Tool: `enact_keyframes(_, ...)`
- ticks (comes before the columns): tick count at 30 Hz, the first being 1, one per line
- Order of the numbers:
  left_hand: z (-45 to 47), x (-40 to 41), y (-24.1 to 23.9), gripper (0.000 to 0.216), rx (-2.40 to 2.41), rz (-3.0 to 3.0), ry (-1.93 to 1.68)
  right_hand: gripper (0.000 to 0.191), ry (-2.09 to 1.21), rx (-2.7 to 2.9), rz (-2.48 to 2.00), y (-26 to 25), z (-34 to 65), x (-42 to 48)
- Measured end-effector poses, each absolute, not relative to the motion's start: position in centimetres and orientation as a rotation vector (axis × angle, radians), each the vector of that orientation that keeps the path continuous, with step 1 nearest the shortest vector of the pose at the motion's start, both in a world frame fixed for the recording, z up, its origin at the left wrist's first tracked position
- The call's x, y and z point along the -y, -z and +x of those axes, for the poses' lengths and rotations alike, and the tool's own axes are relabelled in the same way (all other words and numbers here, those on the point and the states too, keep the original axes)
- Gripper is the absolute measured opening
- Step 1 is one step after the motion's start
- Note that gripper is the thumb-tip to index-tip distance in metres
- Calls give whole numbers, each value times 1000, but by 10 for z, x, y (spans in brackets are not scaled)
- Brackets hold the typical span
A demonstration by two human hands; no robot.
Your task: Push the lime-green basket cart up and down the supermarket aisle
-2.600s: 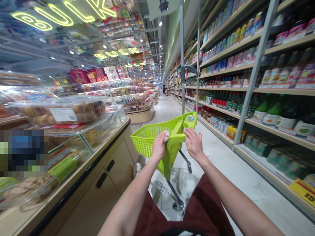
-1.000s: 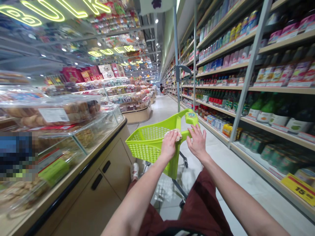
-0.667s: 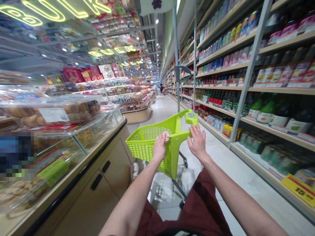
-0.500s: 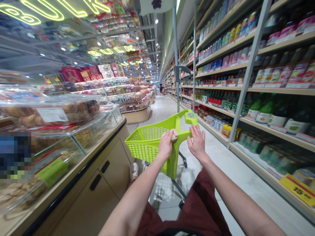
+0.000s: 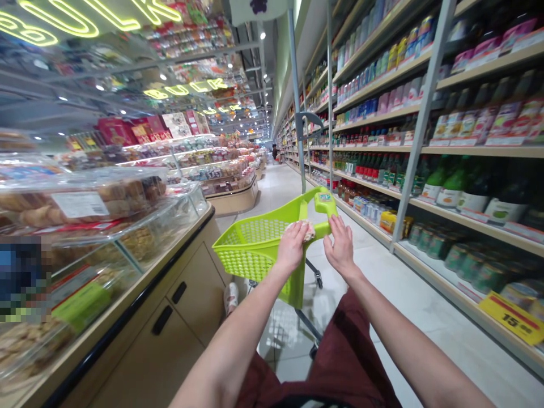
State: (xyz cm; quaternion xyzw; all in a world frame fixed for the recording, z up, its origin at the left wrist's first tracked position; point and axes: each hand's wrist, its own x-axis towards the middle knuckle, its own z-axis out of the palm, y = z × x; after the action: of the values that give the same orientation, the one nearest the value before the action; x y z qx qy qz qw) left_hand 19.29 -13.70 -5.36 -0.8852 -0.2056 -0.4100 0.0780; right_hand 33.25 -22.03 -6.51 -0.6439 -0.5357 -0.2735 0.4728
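A lime-green shopping cart (image 5: 255,259) with a perforated basket stands in front of me. My left hand (image 5: 292,249) is closed over a crumpled pale cloth (image 5: 308,229), pressing it against the cart's handle. At the handle's right end, my right hand (image 5: 340,246) grips the bar, with its fingers over the top and its thumb on the near side. The green handle bar (image 5: 323,229) shows between the two hands. Just beyond them sits a green holder (image 5: 325,199) with a small label. The cloth's underside is hidden by my left fingers.
On the left runs a counter (image 5: 178,334) with packaged baked goods (image 5: 80,207) in clear boxes. Shelves (image 5: 476,226) of bottles and cans line the right side. A grey pole (image 5: 297,102) rises beyond the cart. The tiled aisle (image 5: 274,178) leads ahead between displays.
My left hand and the cloth have slid a little to the right along the handle, closer to my right hand. My right hand stays at the handle's end. The view has shifted slightly.
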Motion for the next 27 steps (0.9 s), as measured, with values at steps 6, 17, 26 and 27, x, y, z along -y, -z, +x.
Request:
enact_keyframes(6, 205, 154, 50, 43, 456, -2631, 1207, 51, 686, 1327, -1558, 63, 334, 223)
enact_keyframes(17, 175, 131, 72, 51, 737, -2618, 1269, 50, 661, 1309, -1552, 62, 321, 221)
enact_keyframes(26, 183, 141, 62, 48, 721, -2611, 1100, 47, 722, 1393, -1603, 49, 309, 223)
enact_keyframes(27, 176, 135, 67, 49, 779, -2602, 1108, 47, 728, 1404, -1620, 49, 307, 224)
